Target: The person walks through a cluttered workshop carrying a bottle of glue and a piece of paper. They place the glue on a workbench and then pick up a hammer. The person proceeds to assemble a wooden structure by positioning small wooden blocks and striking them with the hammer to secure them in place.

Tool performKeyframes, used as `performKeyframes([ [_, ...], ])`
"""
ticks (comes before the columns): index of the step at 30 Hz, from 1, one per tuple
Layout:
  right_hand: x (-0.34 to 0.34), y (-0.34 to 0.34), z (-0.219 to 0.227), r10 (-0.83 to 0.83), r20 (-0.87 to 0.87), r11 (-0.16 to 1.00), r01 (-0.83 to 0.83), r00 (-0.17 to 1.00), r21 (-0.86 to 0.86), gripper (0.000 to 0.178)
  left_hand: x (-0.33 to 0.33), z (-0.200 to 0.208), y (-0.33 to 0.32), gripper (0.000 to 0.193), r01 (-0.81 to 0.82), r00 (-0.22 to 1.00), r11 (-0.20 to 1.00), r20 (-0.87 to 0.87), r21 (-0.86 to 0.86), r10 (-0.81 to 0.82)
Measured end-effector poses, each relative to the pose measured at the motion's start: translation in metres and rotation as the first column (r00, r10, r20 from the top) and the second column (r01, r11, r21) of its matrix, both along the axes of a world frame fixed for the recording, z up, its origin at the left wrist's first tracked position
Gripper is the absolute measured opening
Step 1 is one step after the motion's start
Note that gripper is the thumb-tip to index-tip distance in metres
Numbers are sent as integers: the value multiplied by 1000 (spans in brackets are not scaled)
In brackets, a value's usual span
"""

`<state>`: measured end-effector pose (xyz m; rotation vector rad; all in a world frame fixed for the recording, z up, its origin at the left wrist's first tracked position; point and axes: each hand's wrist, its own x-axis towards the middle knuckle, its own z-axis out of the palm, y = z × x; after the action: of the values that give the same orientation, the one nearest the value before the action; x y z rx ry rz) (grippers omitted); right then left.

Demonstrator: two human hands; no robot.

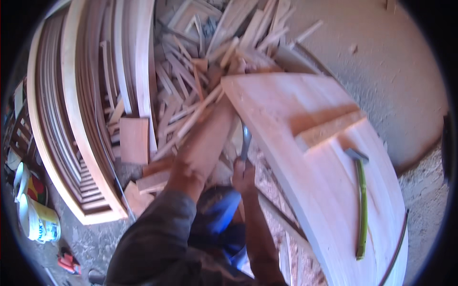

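My left arm reaches forward past the near-left corner of a broad, pale wooden panel (305, 176). My left hand (242, 64) is at the panel's far end, beside loose wood; its fingers are blurred and partly hidden. Closer to me, below the panel's left edge, my right hand (244, 177) is closed around a grey metal tool (246, 138) with a curved upper part. The tool's far end is hidden by the panel. On the panel lie a short wooden block (331, 129) and a hammer (362, 205) with a green handle.
Long wooden frames (71, 95) stand stacked at the left. A heap of offcuts (183, 81) fills the floor ahead, with a small square board (134, 140) beside it. White buckets (38, 219) and a red object (69, 263) are at the lower left. A dark cable (397, 248) crosses the panel's right edge.
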<state>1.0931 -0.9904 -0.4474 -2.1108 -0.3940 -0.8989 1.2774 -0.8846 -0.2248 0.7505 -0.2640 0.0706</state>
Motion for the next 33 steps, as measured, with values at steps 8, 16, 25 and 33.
performKeyframes([
  [8, -4, 0, 6, 301, -156, 912, -236, 941, 337, 44, -54, -6, 32, 55, -90, 995, 942, 2, -324, 96],
  [16, -15, 6, 24, 512, -196, 766, -342, 836, 545, 53, -59, 19, 27, 50, -167, 986, 919, -36, -357, 165],
  [25, -20, 23, 26, 304, -242, 886, -180, 921, 427, 55, -45, 18, 20, 54, -116, 992, 904, -7, -413, 124],
  [33, -48, 18, 52, 257, -316, 913, -122, 913, 389, 48, -40, 17, 16, 54, -129, 991, 909, -30, -396, 128],
])
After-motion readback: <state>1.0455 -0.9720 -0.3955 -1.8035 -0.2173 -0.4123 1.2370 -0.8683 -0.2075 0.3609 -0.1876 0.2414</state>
